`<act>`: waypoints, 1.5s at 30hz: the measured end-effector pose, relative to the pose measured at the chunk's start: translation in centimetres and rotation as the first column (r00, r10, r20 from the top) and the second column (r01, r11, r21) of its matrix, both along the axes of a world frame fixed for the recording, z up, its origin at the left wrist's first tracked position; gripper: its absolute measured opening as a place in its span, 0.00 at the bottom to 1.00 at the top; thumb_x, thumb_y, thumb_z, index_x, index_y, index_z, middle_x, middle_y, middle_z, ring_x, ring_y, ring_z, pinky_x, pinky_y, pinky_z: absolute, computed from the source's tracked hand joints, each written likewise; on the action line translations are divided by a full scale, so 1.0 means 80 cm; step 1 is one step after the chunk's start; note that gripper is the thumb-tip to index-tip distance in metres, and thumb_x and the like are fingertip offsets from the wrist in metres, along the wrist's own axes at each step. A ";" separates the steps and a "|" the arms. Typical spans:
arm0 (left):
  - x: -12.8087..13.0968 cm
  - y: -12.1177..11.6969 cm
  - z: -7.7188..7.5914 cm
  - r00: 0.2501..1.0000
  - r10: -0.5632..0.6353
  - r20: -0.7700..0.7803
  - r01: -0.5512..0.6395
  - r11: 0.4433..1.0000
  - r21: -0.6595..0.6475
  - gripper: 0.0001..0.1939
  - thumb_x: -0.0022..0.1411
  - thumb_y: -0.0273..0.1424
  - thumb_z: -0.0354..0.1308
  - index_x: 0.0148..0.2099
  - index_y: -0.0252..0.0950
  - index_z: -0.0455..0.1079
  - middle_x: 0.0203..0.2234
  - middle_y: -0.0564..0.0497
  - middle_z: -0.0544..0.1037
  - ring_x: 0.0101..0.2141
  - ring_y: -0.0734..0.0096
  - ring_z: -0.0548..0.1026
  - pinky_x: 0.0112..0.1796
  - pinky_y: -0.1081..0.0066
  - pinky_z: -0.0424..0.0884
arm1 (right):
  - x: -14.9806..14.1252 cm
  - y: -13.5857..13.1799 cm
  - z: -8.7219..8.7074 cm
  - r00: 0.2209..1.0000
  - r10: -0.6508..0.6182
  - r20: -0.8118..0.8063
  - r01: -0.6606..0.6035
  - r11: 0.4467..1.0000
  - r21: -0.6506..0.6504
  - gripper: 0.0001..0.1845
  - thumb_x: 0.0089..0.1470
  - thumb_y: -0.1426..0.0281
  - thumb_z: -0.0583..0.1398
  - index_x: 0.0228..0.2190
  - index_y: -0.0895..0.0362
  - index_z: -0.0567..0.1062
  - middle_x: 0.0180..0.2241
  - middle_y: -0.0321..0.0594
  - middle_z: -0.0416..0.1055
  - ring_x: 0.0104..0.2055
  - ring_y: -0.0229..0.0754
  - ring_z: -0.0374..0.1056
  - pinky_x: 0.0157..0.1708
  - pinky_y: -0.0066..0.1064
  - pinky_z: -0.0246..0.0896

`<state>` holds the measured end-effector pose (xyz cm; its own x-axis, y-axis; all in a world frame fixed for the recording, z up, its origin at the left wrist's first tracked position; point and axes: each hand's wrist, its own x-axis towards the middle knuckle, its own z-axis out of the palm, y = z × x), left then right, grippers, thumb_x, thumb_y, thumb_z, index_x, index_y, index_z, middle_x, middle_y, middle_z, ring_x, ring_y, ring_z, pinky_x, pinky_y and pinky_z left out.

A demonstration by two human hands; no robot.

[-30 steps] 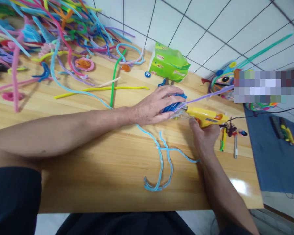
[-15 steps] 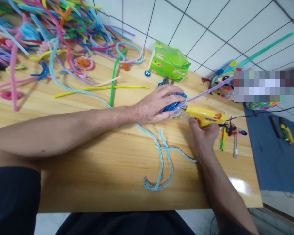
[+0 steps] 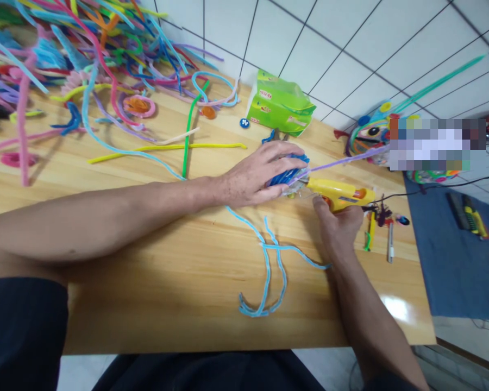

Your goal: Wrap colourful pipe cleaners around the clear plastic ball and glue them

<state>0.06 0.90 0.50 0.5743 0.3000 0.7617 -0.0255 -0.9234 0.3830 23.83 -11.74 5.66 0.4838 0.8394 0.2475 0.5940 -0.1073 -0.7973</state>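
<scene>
My left hand (image 3: 264,171) is wrapped over a bundle of blue pipe cleaners (image 3: 287,169) wound on something clear, partly hidden under my fingers. From this bundle a purple pipe cleaner (image 3: 342,162) stretches out to the right. My right hand (image 3: 340,225) grips a yellow hot glue gun (image 3: 338,194), its nozzle against or very close to the bundle's right side. A thin clear strand hangs near the nozzle. Light blue pipe cleaners (image 3: 283,271) lie bent and crossed on the wood between my forearms.
Many coloured pipe cleaners (image 3: 106,54) are heaped at the back left. A green tissue pack (image 3: 281,103) stands by the tiled wall. A decorated object (image 3: 367,133) sits back right, near the glue gun's black cord (image 3: 440,187). A box cutter (image 3: 390,244) lies near the table's right edge.
Both hands stay in nearly the same place, still holding the bundle and the glue gun. The purple pipe cleaner's far end has dipped slightly.
</scene>
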 end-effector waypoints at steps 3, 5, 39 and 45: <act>0.000 0.001 -0.001 1.000 -0.010 0.004 0.010 1.000 -0.001 0.29 0.80 0.37 0.56 0.79 0.47 0.62 0.73 0.37 0.72 0.74 0.42 0.70 0.73 0.34 0.70 | -0.001 0.001 0.001 1.000 -0.003 -0.014 0.003 1.000 0.022 0.12 0.44 0.58 0.68 0.26 0.54 0.78 0.26 0.38 0.76 0.30 0.47 0.74 0.33 0.38 0.77; 0.000 0.001 -0.001 1.000 -0.016 0.002 0.016 1.000 -0.006 0.29 0.81 0.38 0.56 0.79 0.47 0.62 0.73 0.37 0.72 0.75 0.42 0.70 0.73 0.34 0.70 | -0.001 0.000 0.001 1.000 0.010 -0.014 -0.010 1.000 0.018 0.12 0.44 0.59 0.68 0.25 0.53 0.76 0.25 0.37 0.75 0.29 0.45 0.73 0.33 0.38 0.77; 0.006 0.001 -0.002 0.994 -0.009 0.106 0.017 0.997 -0.079 0.32 0.74 0.35 0.63 0.75 0.43 0.62 0.69 0.34 0.75 0.72 0.43 0.74 0.70 0.37 0.74 | 0.035 0.036 0.022 0.951 0.308 -0.013 -0.308 0.951 0.007 0.29 0.56 0.49 0.73 0.54 0.50 0.81 0.43 0.38 0.76 0.42 0.45 0.74 0.48 0.42 0.75; 0.008 0.002 -0.004 0.992 -0.016 0.123 0.025 0.997 -0.072 0.32 0.74 0.35 0.62 0.76 0.42 0.61 0.69 0.32 0.75 0.71 0.42 0.74 0.69 0.35 0.75 | -0.030 0.064 0.034 0.880 0.442 -0.174 -0.426 0.897 0.121 0.26 0.50 0.46 0.77 0.42 0.49 0.82 0.37 0.35 0.74 0.39 0.42 0.70 0.41 0.35 0.72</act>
